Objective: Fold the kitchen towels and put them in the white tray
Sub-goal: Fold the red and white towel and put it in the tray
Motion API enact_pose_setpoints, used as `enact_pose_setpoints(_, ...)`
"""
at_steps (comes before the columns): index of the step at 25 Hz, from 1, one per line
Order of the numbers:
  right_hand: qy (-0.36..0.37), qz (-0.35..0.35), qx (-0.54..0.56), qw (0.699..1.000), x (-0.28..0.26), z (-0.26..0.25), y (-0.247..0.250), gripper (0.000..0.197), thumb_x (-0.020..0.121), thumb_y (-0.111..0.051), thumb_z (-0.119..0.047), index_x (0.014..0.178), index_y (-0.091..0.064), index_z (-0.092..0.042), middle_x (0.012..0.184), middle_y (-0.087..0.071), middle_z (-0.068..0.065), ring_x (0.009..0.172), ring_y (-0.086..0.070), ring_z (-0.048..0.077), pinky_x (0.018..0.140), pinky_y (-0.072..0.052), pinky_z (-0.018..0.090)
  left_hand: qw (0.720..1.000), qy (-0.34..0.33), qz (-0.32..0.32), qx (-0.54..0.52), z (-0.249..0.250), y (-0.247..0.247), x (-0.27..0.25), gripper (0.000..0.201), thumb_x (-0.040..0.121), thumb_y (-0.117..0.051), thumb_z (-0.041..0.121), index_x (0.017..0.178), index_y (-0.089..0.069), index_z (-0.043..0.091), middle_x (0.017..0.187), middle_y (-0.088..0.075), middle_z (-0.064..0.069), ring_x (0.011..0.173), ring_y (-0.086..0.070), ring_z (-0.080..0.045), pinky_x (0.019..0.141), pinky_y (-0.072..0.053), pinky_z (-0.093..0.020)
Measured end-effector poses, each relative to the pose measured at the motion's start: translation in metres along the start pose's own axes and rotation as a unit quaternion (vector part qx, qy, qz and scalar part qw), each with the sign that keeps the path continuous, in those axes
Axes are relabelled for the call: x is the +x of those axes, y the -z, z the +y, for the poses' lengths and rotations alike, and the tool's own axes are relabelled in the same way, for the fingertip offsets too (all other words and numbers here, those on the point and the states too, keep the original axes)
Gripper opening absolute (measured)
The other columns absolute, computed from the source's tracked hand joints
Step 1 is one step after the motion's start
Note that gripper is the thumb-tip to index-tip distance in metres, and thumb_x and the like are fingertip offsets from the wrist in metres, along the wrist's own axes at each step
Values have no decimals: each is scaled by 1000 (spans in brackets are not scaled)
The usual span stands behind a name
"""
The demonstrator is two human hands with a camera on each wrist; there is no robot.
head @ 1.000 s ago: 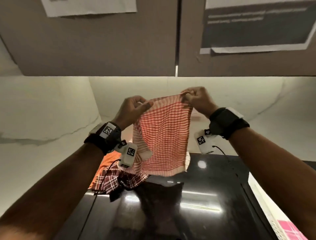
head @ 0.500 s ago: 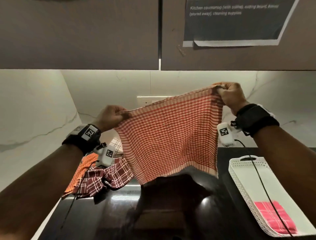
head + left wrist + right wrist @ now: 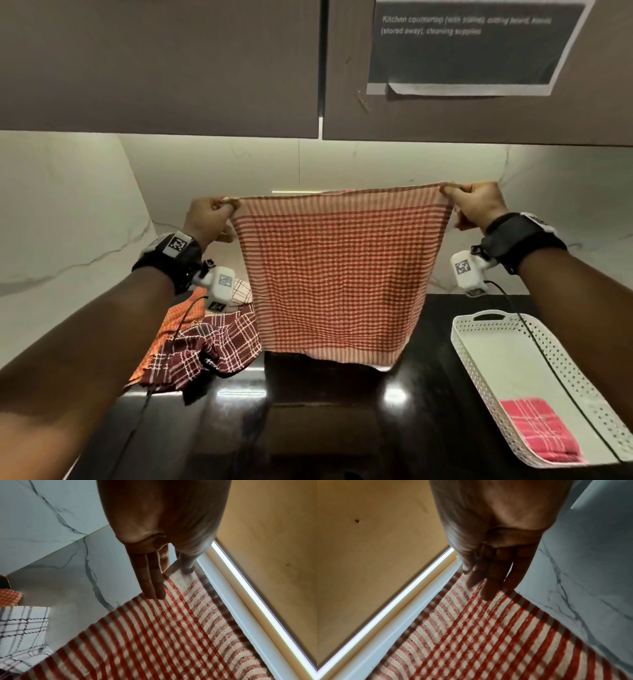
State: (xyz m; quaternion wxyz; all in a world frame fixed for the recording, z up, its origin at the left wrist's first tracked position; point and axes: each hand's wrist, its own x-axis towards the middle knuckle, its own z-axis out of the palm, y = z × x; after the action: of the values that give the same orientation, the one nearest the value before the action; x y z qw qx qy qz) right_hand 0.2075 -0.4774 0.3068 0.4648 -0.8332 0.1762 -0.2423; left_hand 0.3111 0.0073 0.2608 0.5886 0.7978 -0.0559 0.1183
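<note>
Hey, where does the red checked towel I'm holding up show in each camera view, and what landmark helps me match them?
Head: red checked towel hangs centre, stretched between left hand and right hand.
Left wrist: it fills the lower right, a corner pinched at the fingers.
Right wrist: it fills the lower right, below the fingers.
Shared landmark: the marble wall.

Head view looks forward over the counter [image 3: 325, 428]; both close wrist views share the checked towel [image 3: 337, 274].

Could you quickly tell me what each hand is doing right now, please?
Left hand: pinches one top corner of the red-and-white checked cloth towel.
Right hand: pinches the other top corner.
</note>
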Motion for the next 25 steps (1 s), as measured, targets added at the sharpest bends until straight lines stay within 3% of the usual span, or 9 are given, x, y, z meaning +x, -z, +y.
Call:
enact_pose_setpoints(2, -26, -25, 100, 994, -5, -7, -3, 22, 96, -64, -29, 99, -71, -9, 68, -73, 1, 57, -70, 24, 53, -59, 32, 994, 24, -30, -102, 16, -5, 0, 13, 100, -59, 17, 94, -68, 9, 82, -70, -11, 70, -74, -27, 60, -64, -42)
enact_pose_setpoints(6, 9, -43, 254, 966, -23, -15, -1, 11, 99, -58, -19, 100, -68, -15, 105, -76, 6, 99, -73, 29, 73, -63, 39, 975, -39, -23, -217, 43, -2, -5, 22, 104, -48, 7, 90, -64, 13, 84, -74, 2, 85, -73, -16, 80, -62, -35)
enact_pose_setpoints(10, 39, -66, 310, 948, -63, 2, 12, 18, 96, -58, -25, 106, -70, -16, 117, -72, 12, 107, -71, 29, 83, -60, 41, 970, -90, -35, -224, 41, 15, -44, 10, 96, -65, 21, 92, -71, 15, 96, -74, -4, 104, -70, -24, 98, -55, -41)
enact_pose_setpoints(14, -3, -35, 349, 937, -128, 53, 18, 26, 88, -71, -41, 88, -74, -15, 87, -71, 7, 89, -73, 30, 70, -62, 37, 971, -65, -20, -230, -5, 28, -115, 32, 94, -67, 28, 102, -67, -3, 98, -72, -10, 105, -69, -27, 98, -55, -38)
enact_pose_setpoints(17, -57, -34, 299, 952, -183, 113, 8, 32, 63, -82, -48, 73, -79, -18, 70, -71, -4, 70, -69, 12, 68, -61, 32, 981, 1, -26, -194, -69, 24, -176, 29, 103, -51, 9, 91, -76, 19, 95, -77, -3, 94, -73, -22, 90, -59, -38)
enact_pose_setpoints(20, -140, -60, 234, 960, -232, 189, -8, 42, 60, -87, -49, 80, -79, -13, 75, -75, -2, 75, -67, 15, 64, -60, 23, 995, 45, -77, -47, -148, 13, -231, 19, 100, -59, 11, 96, -76, 20, 89, -75, -10, 83, -69, -33, 76, -56, -48)
enact_pose_setpoints(21, -166, -72, 209, 961, -246, 213, -13, 42, 62, -88, -45, 84, -78, -11, 76, -76, -1, 77, -67, 17, 61, -58, 21, 993, 51, -109, -1, -168, 9, -249, 17, 98, -62, 13, 97, -76, 21, 90, -75, -8, 86, -69, -30, 81, -55, -48)
enact_pose_setpoints(23, -233, -102, 161, 954, -271, 257, -23, 57, 54, -93, -47, 89, -74, -6, 81, -76, 5, 69, -70, 17, 56, -57, 22, 982, 54, -166, 66, -202, 4, -280, 34, 95, -64, 7, 95, -77, 38, 93, -77, 10, 91, -69, -3, 91, -53, -34)
enact_pose_setpoints(25, -301, -122, 156, 933, -289, 282, -30, 35, 74, -86, -24, 95, -70, -1, 91, -72, 21, 57, -69, 14, 51, -57, 23, 970, 71, -211, 99, -217, 0, -302, 43, 93, -65, 12, 93, -72, 54, 95, -75, 25, 91, -65, 12, 91, -51, -22)
